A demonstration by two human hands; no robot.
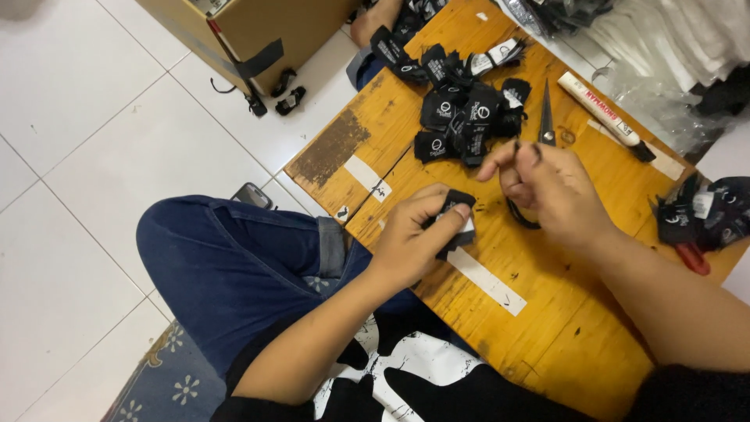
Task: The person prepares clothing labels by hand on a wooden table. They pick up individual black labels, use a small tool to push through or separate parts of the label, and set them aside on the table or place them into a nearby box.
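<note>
Head view: a person sat on the white tile floor (94, 156) at a low wooden table (547, 328), one jeans-clad knee (226, 258) drawn up beside its left edge.
Left hand (410, 238): closed in a pinch on a small black fabric label (457, 223), thumb above and fingers below, raised just over the table's near-left part, seemingly so that the label's free edge faced the other hand.
Right hand (547, 191): curled just right of that label, fingertips pinched together on something thin and dark, possibly a thread; exactly what, I cannot tell.
Label heap (465, 109): loose black labels with white marks lay at the table's far side, within easy reach.
Scissors (546, 117): lay blades away from the person, just right of the heap, touching nothing I could make out.
White marker pen (605, 117): lay aslant near the table's far-right edge.
Second label pile (703, 215): at the table's right edge, with a red handle under it.
Cardboard box (250, 31): on the floor beyond the table's far-left corner.
</note>
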